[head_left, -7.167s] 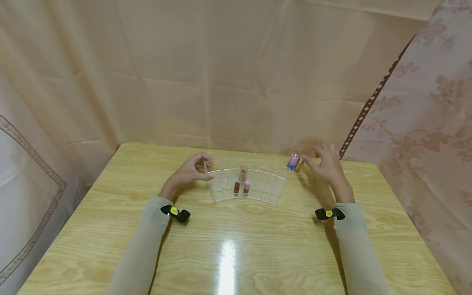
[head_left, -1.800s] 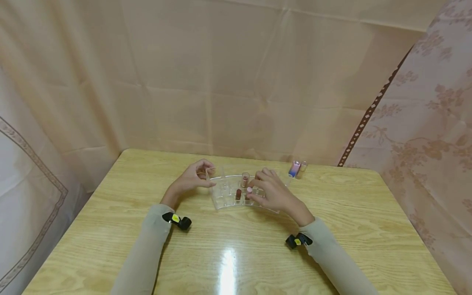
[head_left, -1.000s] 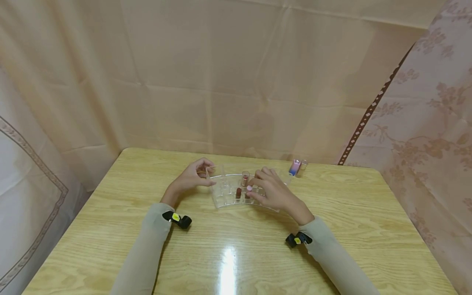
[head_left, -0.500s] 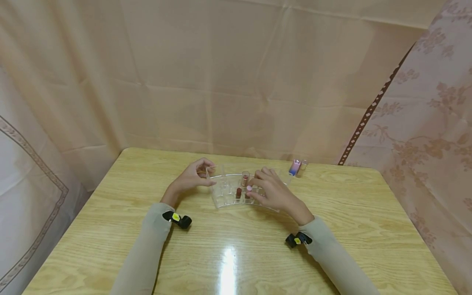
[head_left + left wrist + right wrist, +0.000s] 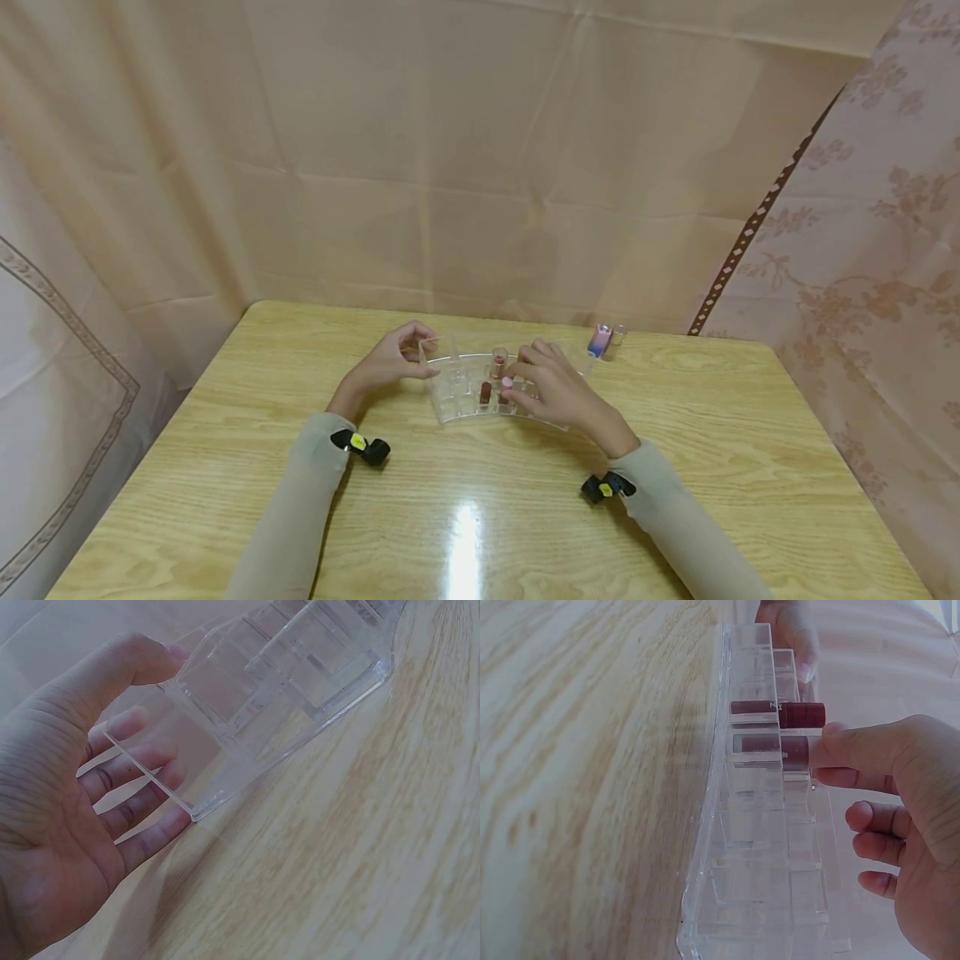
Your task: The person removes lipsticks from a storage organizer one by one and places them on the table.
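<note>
A clear acrylic lipstick organizer (image 5: 450, 408) with stepped compartments stands on the table. My left hand (image 5: 393, 357) holds its left end, the thumb on the near side and the fingers behind the side panel in the left wrist view. My right hand (image 5: 558, 390) pinches the pale pink cap of a lipstick (image 5: 795, 752) between thumb and index finger; its tube stands in a front-row compartment. Beside it is a dark red lipstick (image 5: 485, 393), upright in the same row. Behind them stands a lipstick with a clear cap (image 5: 499, 362).
Beyond the organizer's right end, a pink-and-blue tube (image 5: 599, 341) sits next to a small clear-topped item (image 5: 618, 335), near the back edge of the wooden table (image 5: 360, 533). A beige curtain (image 5: 480, 167) hangs behind the table.
Since the oldest frame, my right hand has moved left from beside the pink-and-blue tube to the pink-capped lipstick. Over the last second both hands have stayed nearly still.
</note>
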Motion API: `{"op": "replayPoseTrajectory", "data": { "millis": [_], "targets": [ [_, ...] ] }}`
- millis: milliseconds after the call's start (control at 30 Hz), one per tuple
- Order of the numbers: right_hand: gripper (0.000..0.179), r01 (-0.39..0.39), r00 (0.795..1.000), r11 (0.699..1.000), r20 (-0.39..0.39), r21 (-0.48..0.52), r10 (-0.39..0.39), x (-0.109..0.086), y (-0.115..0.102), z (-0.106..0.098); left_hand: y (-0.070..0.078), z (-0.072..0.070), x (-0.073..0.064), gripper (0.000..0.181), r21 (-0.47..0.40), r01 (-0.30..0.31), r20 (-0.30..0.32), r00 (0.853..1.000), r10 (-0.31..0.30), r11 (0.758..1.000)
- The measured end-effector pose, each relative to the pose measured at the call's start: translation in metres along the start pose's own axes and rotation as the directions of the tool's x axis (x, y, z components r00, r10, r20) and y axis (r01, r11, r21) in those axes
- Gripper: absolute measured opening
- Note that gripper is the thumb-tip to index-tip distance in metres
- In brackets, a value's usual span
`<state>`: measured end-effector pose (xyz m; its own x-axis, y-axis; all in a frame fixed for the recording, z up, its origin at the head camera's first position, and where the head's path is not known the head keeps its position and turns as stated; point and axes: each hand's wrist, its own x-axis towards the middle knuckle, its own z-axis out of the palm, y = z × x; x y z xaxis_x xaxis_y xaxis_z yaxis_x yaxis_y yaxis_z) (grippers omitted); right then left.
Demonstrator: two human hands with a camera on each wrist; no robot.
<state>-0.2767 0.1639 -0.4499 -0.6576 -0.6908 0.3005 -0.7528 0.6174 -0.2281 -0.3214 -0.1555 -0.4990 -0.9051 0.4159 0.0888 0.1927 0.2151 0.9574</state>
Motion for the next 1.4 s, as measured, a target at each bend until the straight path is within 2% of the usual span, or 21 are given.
{"op": "replayPoseTrajectory", "data": {
  "millis": [400,633,900,1000,1233,1400],
  "targets": [
    [0.021,0.003,1.000,1.000,-0.003,0.002,-0.003,0.000,-0.001,-0.002,0.000,-0.001,0.000,0.056,0.007,-0.001,0.005,1.000,0.001,1.000],
    [0.021,0.001,1.000,1.000,-0.007,0.002,-0.001,-0.001,0.000,-0.002,0.008,-0.003,-0.001,0.057,0.020,0.044,0.018,0.999,-0.044,0.999],
    [0.019,0.020,0.999,1.000,-0.025,0.008,-0.020,-0.001,0.001,-0.004,0.014,-0.007,-0.004,0.058,0.025,0.048,0.051,0.997,-0.049,0.999],
    [0.019,0.021,0.999,1.000,-0.024,0.009,-0.021,-0.001,0.000,-0.004,0.016,-0.010,-0.006,0.058,0.001,0.052,0.047,0.998,-0.052,0.999],
    [0.020,0.012,1.000,1.000,-0.015,0.002,-0.012,0.000,-0.001,-0.004,0.018,-0.015,-0.004,0.058,0.036,0.013,0.024,1.000,-0.014,0.999],
    [0.021,0.009,1.000,1.000,-0.007,0.002,-0.009,0.000,-0.002,-0.004,0.017,-0.016,-0.003,0.059,0.062,0.033,0.032,0.999,-0.035,0.998]
  ]
}}
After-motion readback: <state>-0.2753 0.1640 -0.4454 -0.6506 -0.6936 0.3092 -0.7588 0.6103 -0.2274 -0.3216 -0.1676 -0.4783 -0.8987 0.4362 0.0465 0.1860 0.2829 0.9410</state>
